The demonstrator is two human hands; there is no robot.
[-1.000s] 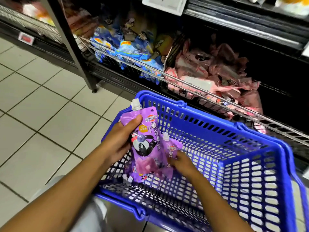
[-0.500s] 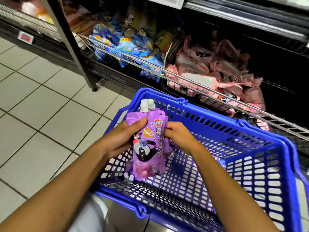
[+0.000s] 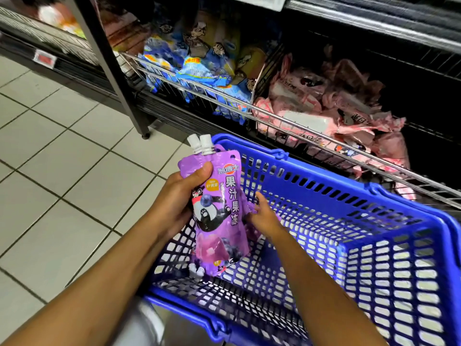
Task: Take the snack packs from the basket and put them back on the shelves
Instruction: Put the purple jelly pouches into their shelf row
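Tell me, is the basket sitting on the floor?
No. The basket is raised in front of the person, its near edge close above their lap, and the floor tiles lie well below it.

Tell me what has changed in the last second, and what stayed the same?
The right hand brought a second purple pouch up from the basket and stacked it behind the first; two white caps now stand together. It has now let go, fingers spread beside the purple pouches. The left hand still grips them. Basket and shelf packs are unchanged.
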